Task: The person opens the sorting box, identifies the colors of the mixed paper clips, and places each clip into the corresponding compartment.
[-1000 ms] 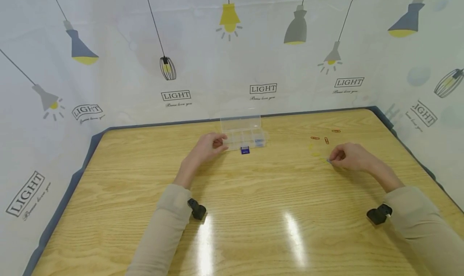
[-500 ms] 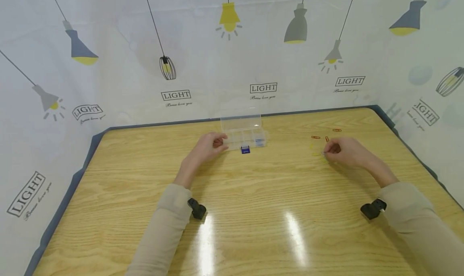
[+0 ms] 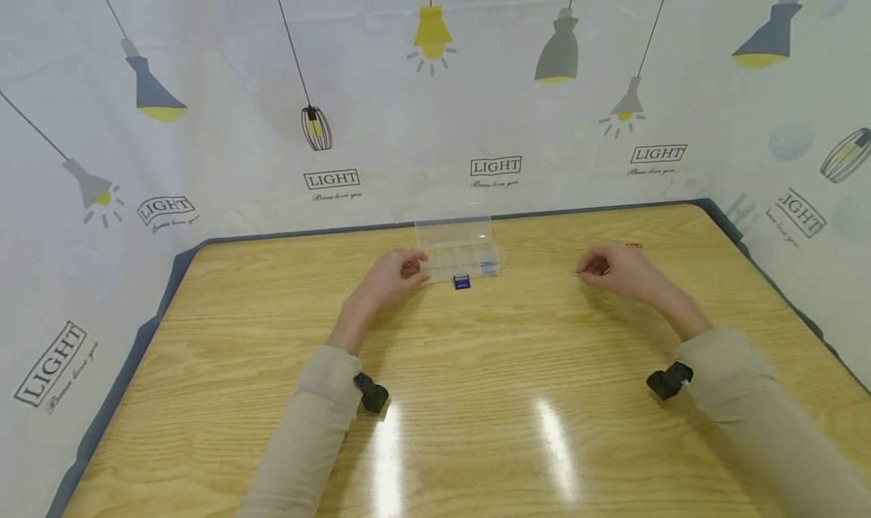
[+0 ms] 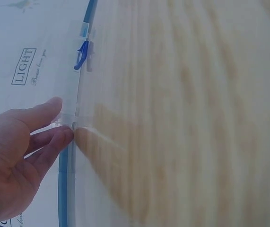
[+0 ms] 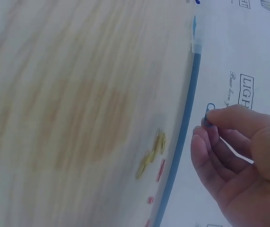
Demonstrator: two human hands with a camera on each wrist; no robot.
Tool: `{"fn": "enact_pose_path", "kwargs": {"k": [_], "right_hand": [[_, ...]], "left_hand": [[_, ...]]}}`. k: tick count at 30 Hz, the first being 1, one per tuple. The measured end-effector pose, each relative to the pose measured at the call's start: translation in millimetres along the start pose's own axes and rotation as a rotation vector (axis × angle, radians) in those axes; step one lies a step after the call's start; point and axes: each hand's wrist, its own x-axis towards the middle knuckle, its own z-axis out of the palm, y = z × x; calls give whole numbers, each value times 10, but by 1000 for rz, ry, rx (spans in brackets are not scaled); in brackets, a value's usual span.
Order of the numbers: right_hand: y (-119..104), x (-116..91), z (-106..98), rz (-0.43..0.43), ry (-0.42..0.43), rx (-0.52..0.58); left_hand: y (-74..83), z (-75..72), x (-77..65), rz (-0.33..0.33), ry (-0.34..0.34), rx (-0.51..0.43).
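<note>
A clear plastic compartment box [image 3: 445, 259] stands near the table's back edge, its see-through lid [image 3: 452, 228] raised. Blue paper clips [image 3: 488, 265] lie in its right-hand compartment, and a dark blue latch [image 3: 462, 282] hangs at its front. At the box's left end my left hand [image 3: 389, 277] holds it between thumb and fingers. Further right, my right hand [image 3: 626, 274] pinches a blue paper clip [image 5: 211, 106] between thumb and index finger, above the table. Yellow paper clips [image 5: 152, 153] and red ones [image 5: 161, 170] lie below that hand, mostly hidden by it in the head view.
The wooden table [image 3: 476, 397] reaches back to a white printed curtain [image 3: 381, 87] with lamp drawings. One red paper clip [image 3: 634, 245] shows behind the right hand. Each wrist carries a small black camera [image 3: 371, 392].
My right hand has lifted the blue paper clip from beside the yellow ones and moved left and back, toward the box. The left hand has stayed at the box's end.
</note>
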Motion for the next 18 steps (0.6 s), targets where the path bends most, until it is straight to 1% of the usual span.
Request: {"fn": "enact_pose_path", "kwargs": {"k": [6,12,18], "right_hand": [[-134,130,43,-34,27,8],[-239,308,114,-72,67,16],[-354,504,196,-83,73,30]], "left_hand": [[-3,-2,-3,-10,-2,-6],[4,-8,-1,-24,-7,0],[9,-5,1,-23,-8,11]]}}
